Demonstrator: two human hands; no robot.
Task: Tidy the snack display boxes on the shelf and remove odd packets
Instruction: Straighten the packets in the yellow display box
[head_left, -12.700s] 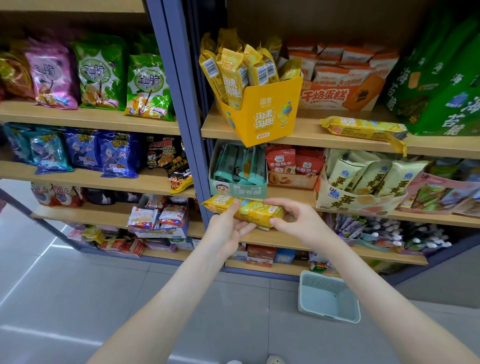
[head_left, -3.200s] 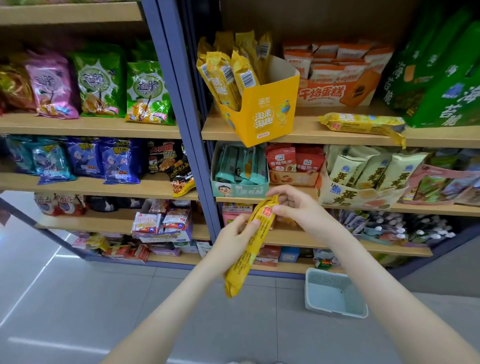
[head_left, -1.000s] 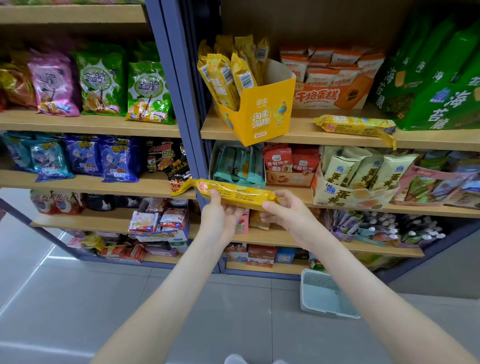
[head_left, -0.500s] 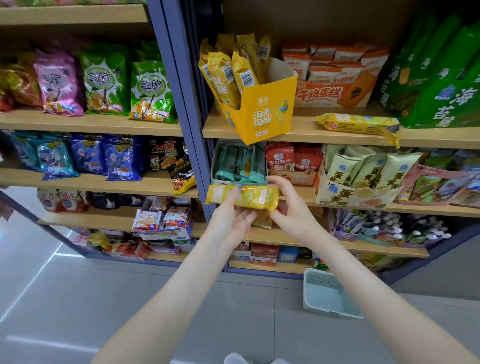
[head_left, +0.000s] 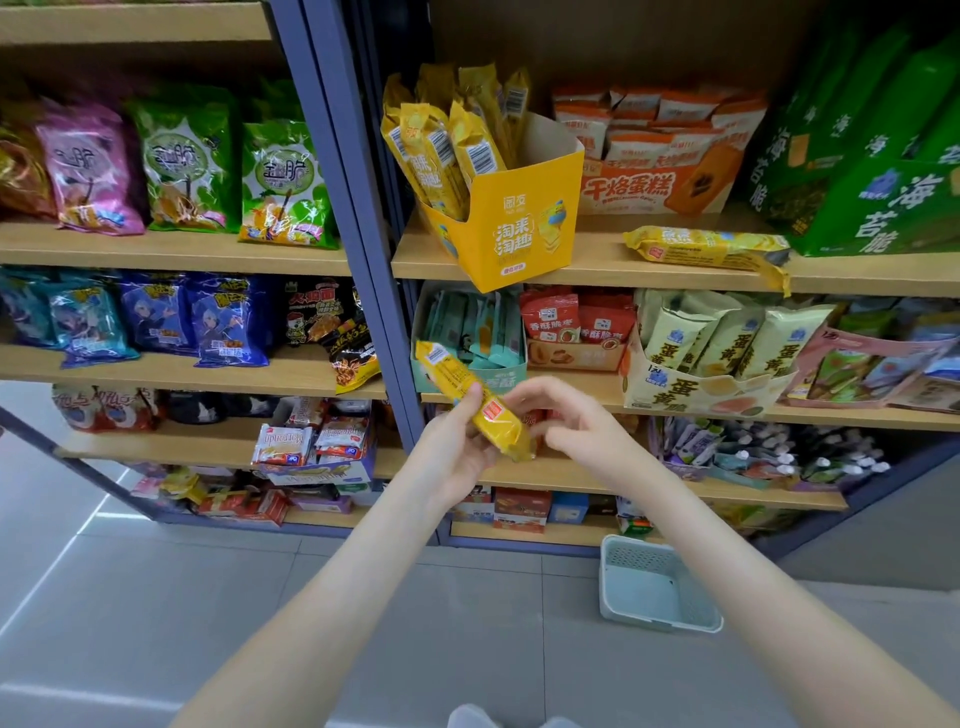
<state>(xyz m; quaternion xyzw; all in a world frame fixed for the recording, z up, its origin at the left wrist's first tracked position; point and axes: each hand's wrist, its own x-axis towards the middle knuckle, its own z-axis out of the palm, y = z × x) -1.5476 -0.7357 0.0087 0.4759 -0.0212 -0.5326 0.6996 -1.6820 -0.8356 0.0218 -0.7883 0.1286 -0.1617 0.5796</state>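
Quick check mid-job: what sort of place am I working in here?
Most likely a small shop's snack aisle. Wooden shelves carry rows of packaged snacks, a yellow display box holds upright packets, and a plastic basket sits on the tiled floor. The left hand grips one yellow packet.

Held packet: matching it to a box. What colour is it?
The packet is yellow with a red label; head view.
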